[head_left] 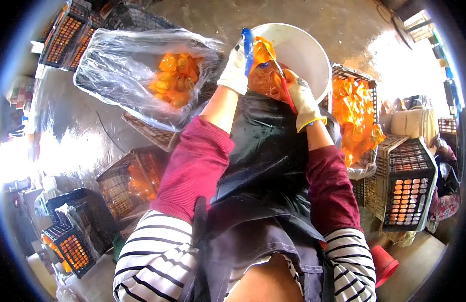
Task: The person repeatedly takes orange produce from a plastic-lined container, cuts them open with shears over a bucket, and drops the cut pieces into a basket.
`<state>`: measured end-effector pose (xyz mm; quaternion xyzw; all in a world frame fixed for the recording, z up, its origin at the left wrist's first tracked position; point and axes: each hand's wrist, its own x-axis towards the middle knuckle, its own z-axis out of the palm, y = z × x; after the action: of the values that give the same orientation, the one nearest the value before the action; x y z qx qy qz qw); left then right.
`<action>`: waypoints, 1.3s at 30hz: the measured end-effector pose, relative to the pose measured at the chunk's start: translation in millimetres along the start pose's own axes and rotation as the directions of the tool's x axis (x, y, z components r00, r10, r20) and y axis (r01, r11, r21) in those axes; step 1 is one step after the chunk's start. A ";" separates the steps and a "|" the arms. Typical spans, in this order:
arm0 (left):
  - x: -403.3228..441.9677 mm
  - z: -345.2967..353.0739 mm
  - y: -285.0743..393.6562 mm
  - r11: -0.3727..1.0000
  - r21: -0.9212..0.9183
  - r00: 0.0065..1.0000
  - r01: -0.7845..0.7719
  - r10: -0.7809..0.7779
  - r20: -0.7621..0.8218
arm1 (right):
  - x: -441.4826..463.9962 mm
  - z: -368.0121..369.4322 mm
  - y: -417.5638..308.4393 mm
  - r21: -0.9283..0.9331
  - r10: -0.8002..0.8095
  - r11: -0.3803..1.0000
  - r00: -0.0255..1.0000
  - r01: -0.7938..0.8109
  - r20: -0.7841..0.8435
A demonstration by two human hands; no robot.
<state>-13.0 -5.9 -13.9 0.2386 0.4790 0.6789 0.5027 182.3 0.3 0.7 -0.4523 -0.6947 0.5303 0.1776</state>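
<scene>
My left hand (237, 64), in a white glove with blue fingers, is closed on a glossy orange piece (263, 49) that looks like pepper. My right hand (303, 99), gloved in white with a yellow cuff, grips a red-handled cutting tool (287, 91). The tool's thin metal end reaches the orange piece; whether it is a knife or scissors I cannot tell. Both hands work over a white bucket (317, 58), which stands in front of my black apron (263, 146). Inside the bucket are wet reddish-orange pieces (268, 83), partly hidden by my hands.
To the left, a tray lined with clear plastic (117, 70) holds orange pieces (177, 78). On my right, a crate (376, 85) is heaped with orange pieces (354, 118). A black crate (406, 196) stands behind it. More crates (72, 249) are lower left. A red container (384, 264) sits lower right.
</scene>
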 end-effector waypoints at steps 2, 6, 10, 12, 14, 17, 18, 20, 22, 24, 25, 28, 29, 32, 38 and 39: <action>-27.4 20.5 28.8 0.985 -0.171 0.991 0.006 0.017 0.130 | 9.7 2.4 13.7 0.159 0.008 0.987 1.000 -0.007 -0.008; -28.8 18.0 19.2 0.982 0.149 0.974 -0.115 0.082 0.209 | -4.7 -2.6 -14.0 0.200 0.069 0.978 0.997 -0.063 -0.021; -25.5 14.4 10.9 0.994 0.075 0.991 0.081 -0.089 0.105 | -1.1 -0.2 -5.1 0.029 -0.073 0.997 0.993 0.076 -0.095; -24.0 14.4 9.4 0.978 0.203 0.995 0.050 -0.066 0.074 | -1.9 0.5 -5.0 0.060 -0.067 0.996 0.994 0.072 -0.081; -28.0 17.8 21.6 0.984 0.135 0.989 0.116 -0.127 0.080 | -9.9 -2.8 -19.0 0.198 0.061 0.978 0.998 -0.059 -0.005; -30.5 19.7 24.1 0.999 0.013 0.992 0.047 -0.049 0.113 | -15.3 -0.6 -36.9 0.251 0.131 0.959 0.991 -0.135 0.032; -26.2 15.8 19.4 0.993 0.102 0.993 0.064 -0.074 0.096 | -15.0 1.2 -39.3 0.247 0.136 0.959 0.990 -0.138 0.026; -18.5 11.6 10.3 0.956 0.273 0.990 0.104 -0.125 0.059 | -7.6 10.9 -16.9 0.195 -0.130 0.970 0.986 0.148 -0.101; -24.8 13.2 9.7 0.950 0.271 0.986 0.152 -0.166 0.029 | 0.6 12.1 0.1 0.189 -0.147 0.968 0.984 0.163 -0.097; -29.0 12.9 17.1 0.951 0.277 0.989 0.135 -0.144 0.015 | 5.5 7.3 6.5 0.232 0.083 0.969 0.996 -0.088 0.030; -32.3 15.8 22.0 0.897 0.442 0.999 0.029 -0.012 -0.039 | -0.5 4.7 -2.7 0.197 0.082 0.977 0.996 -0.086 0.027; -19.7 1.5 4.8 0.895 0.444 0.987 -0.045 0.110 -0.121 | -15.3 0.5 -29.3 0.071 0.029 0.997 1.000 -0.029 -0.006; -13.4 -5.7 -2.4 0.839 0.541 0.985 -0.058 0.135 -0.105 | -13.5 1.5 -26.1 0.012 -0.017 1.000 0.999 0.017 -0.033; -11.4 -11.8 -5.0 0.614 0.785 0.986 -0.080 0.167 -0.030 | -3.5 4.2 -3.8 -0.229 -0.286 0.941 0.948 0.251 -0.138; -36.1 16.0 26.2 0.598 0.788 0.967 -0.148 0.254 -0.012 | -15.1 -6.2 -23.9 -0.202 -0.041 0.979 0.999 0.037 -0.017; -26.5 12.4 16.0 0.777 0.608 0.970 -0.161 0.237 -0.047 | -12.9 -6.0 -21.1 -0.138 -0.032 0.990 0.999 0.033 0.009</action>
<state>-0.1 -25.6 9.8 0.3929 0.6706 0.5548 0.2966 184.2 -7.4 24.9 -0.4505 -0.7376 0.4794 0.1522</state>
